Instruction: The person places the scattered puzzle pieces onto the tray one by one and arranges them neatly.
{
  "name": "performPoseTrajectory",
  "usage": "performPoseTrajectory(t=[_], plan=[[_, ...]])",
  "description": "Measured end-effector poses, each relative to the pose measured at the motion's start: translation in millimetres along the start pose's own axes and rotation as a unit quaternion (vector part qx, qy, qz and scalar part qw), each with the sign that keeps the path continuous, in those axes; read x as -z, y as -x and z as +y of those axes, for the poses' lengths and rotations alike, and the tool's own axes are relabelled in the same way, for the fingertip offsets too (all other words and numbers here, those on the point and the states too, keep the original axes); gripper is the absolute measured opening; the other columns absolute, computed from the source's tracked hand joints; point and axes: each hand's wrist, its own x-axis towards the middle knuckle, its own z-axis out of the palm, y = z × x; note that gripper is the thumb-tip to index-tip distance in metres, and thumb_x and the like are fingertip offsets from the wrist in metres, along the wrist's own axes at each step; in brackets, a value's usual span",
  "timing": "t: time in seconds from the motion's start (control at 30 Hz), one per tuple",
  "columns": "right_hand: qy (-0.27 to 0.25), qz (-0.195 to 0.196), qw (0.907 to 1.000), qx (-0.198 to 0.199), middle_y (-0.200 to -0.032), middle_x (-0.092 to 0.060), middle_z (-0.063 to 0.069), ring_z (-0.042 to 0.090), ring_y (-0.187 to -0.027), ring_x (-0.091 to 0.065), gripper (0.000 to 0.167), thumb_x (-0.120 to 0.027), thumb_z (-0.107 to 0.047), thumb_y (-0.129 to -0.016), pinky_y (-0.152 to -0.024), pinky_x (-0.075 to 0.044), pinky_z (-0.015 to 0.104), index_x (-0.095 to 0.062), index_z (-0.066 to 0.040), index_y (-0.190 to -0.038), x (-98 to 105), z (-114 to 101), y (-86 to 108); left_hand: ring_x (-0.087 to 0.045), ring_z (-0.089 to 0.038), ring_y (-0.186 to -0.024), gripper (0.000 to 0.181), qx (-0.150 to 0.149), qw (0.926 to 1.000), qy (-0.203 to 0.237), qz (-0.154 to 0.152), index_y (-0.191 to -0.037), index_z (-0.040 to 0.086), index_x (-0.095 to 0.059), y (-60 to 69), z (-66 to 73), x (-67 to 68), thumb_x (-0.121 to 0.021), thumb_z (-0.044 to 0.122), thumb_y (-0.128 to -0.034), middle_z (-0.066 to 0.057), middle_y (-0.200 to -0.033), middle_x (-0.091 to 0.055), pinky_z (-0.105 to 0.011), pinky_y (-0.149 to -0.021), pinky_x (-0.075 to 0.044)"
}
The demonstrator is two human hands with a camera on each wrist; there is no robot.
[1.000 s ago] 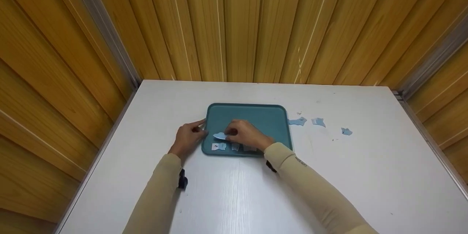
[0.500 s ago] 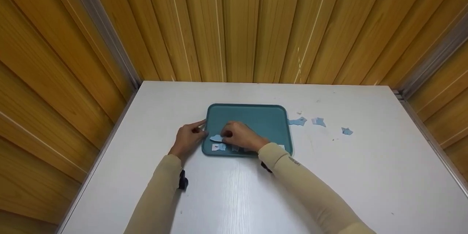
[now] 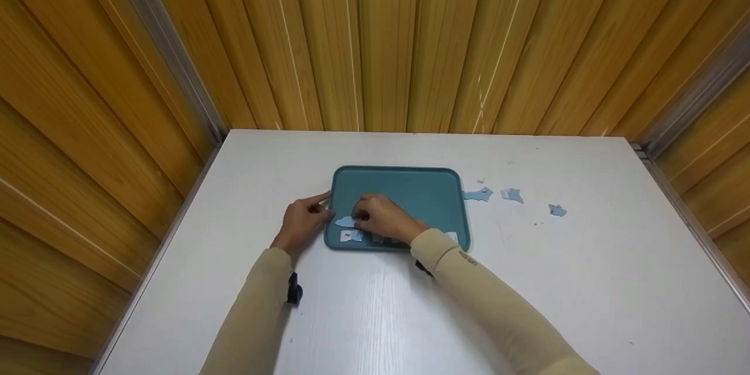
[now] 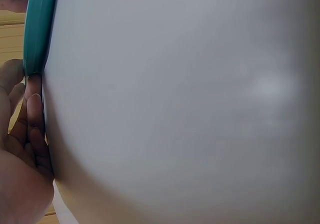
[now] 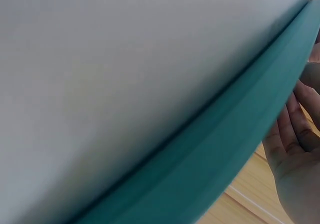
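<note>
One table (image 3: pixel 556 287) and one tray (image 3: pixel 404 187) were shown, with two hands, the left hand (image 3: pixel 301 224) and the right hand (image 3: pixel 384 217), in two sleeves (image 3: pixel 249 316). Three larger blue scraps (image 3: pixel 512 195) lay on the table; one held scrap (image 3: pixel 344 222) was over the tray. Near-edge scraps (image 3: pixel 351 235), partly covered, could not be counted.

White table (image 3: pixel 351 310) with teal tray (image 3: pixel 404 184), blue pieces (image 3: pixel 512 195)

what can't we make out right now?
Head: right end of the held blue piece, behind the right hand.
Head: near row of pieces on the tray, partly behind that hand.
Head: print on the pieces, too small.
Left wrist: left hand, cut by the left edge.
Right wrist: right hand, cut by the right edge.
</note>
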Motion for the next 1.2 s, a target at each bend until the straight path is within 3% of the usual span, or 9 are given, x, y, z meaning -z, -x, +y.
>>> performPoseTrajectory(t=[0.33,0.63,0.87,1.2], plan=[[-0.016,-0.003,0.9999,-0.002,-0.113,-0.070,0.008,0.021,-0.104,-0.066,0.020,-0.075,-0.009,-0.100,-0.093,-0.055,0.037,-0.078,-0.002,-0.118,6.2,4.8,6.0,-0.056,-0.021,-0.092,0.053,0.002,1.0000,-0.002,0.003,-0.149,0.016,-0.064,3.2,2.5,-1.7,-0.076,0.014,-0.0974,-0.005,-0.097,-0.065,-0.037,-0.085,-0.046],[-0.032,0.021,0.9992,-0.006,-0.114,-0.069,0.014,0.028,-0.109,-0.068,0.024,-0.076,-0.005,-0.097,-0.095,-0.055,0.042,-0.076,0.004,-0.119,28.2,11.7,21.0,-0.055,-0.021,-0.090,0.052,-0.002,0.9999,-0.006,0.012,-0.146,0.016,-0.066,2.3,-2.4,-1.3,-0.077,0.012,-0.0954,-0.005,-0.094,-0.064,-0.036,-0.083,-0.045],[-0.039,0.048,0.9980,-0.015,-0.114,-0.067,0.017,0.033,-0.109,-0.067,0.026,-0.076,-0.005,-0.097,-0.095,-0.055,0.046,-0.075,0.004,-0.122,46.3,26.2,40.3,-0.056,-0.023,-0.095,0.052,0.019,0.9998,0.009,0.007,-0.147,0.018,-0.065,4.8,-0.7,-2.5,-0.077,0.013,-0.0968,-0.006,-0.097,-0.062,-0.036,-0.084,-0.045],[-0.053,0.085,0.9930,-0.063,-0.118,-0.067,0.019,0.036,-0.113,-0.066,0.026,-0.077,-0.005,-0.097,-0.100,-0.053,0.048,-0.075,0.003,-0.122,75.7,54.1,77.6,-0.055,-0.023,-0.097,0.053,0.021,0.9997,0.013,0.006,-0.148,0.019,-0.064,4.3,3.7,-2.1,-0.076,0.014,-0.0971,-0.007,-0.099,-0.062,-0.037,-0.085,-0.046]])
